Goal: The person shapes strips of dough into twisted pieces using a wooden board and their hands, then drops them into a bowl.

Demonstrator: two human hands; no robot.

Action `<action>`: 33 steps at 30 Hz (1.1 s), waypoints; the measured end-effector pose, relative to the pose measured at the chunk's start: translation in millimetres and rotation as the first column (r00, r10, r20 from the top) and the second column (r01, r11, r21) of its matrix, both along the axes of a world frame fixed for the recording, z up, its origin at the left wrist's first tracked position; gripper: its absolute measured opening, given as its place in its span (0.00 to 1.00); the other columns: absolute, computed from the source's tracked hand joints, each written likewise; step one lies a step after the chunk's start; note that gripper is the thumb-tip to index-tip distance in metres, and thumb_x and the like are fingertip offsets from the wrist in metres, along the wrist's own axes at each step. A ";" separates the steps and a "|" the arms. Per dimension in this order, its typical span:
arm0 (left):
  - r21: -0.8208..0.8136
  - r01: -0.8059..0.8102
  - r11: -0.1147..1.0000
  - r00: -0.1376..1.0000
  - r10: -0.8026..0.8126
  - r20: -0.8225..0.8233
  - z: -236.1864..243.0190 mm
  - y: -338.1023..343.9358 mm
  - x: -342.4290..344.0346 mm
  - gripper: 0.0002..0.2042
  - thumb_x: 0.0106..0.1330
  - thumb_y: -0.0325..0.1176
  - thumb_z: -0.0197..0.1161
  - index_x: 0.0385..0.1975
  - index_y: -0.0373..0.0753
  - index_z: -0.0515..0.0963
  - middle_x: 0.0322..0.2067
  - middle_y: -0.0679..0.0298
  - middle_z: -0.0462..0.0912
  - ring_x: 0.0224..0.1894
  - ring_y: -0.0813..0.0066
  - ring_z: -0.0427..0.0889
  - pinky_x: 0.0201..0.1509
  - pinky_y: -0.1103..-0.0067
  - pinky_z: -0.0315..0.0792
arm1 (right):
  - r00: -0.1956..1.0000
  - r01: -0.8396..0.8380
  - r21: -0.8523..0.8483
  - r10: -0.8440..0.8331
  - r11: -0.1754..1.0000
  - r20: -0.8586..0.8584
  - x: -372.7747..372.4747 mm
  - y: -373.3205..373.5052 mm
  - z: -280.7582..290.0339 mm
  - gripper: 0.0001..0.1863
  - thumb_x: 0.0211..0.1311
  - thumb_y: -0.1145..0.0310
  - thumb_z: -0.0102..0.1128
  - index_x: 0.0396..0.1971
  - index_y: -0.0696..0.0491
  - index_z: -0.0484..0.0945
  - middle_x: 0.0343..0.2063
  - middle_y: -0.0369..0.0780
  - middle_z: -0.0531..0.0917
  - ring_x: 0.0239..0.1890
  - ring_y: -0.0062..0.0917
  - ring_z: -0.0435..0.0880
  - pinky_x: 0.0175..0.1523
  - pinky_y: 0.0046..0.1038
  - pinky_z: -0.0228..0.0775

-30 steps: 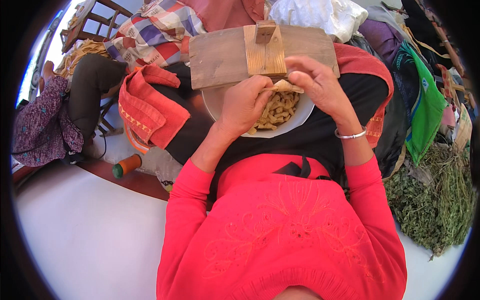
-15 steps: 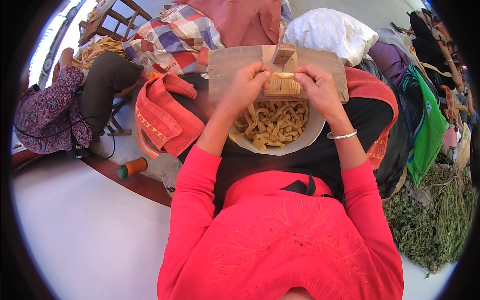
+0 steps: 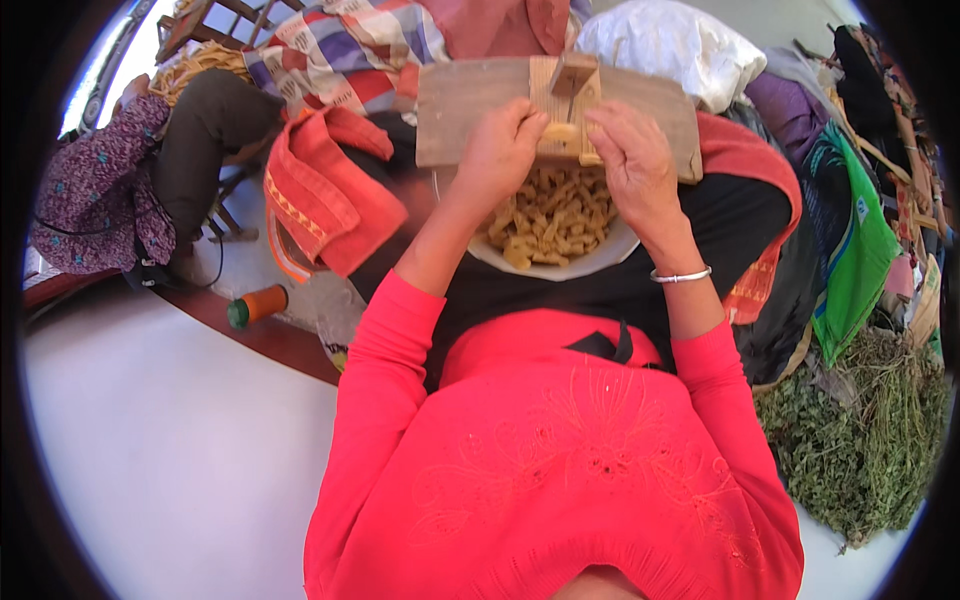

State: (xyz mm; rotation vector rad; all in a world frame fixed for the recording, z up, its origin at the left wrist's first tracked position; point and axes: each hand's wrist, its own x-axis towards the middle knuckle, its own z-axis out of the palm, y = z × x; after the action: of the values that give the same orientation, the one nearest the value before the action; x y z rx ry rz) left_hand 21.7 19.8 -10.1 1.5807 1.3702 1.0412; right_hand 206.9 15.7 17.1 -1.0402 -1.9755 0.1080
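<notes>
On my lap lies a broad wooden board (image 3: 455, 115), with a paler wooden strip crossing its middle and a small wooden block (image 3: 575, 70) standing upright at the far end. A short pale yellow strip (image 3: 560, 132) lies across that middle piece. My left hand (image 3: 503, 152) pinches its left end between thumb and fingers. At the other end, the curled fingers of my right hand (image 3: 637, 165) close on it; their tips are partly hidden. Below the board's near edge, a white bowl (image 3: 565, 270) holds many yellowish-brown cut pieces (image 3: 560, 215).
Red towels (image 3: 330, 190) drape beside my lap. An orange spool (image 3: 262, 304) lies at left, near a seated person in a patterned sleeve (image 3: 95, 210). A white sack (image 3: 670, 50) sits behind the board; dried green plants (image 3: 860, 440) and a green bag (image 3: 860, 250) are at right.
Both hands have brought the pale yellow strip down from above the board onto its middle piece. My right hand has turned so its back shows more. The view has shifted slightly.
</notes>
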 end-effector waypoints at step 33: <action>0.322 0.242 0.915 0.860 -0.048 -0.509 -0.4 -57.6 35.1 0.10 0.56 0.27 0.57 0.39 0.39 0.76 0.24 0.63 0.76 0.28 0.61 0.78 0.30 0.71 0.72 | 0.986 0.147 -0.637 -0.163 0.757 0.034 16.6 -52.5 -22.5 0.12 0.61 0.60 0.60 0.26 0.53 0.78 0.23 0.42 0.77 0.25 0.36 0.78 0.30 0.32 0.68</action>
State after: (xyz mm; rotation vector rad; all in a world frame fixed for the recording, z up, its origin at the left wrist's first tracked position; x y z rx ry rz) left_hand 56.8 -37.8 -10.6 2.3275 1.3918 0.8711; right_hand 223.5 -36.8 -5.4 -1.6229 -1.8487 0.7466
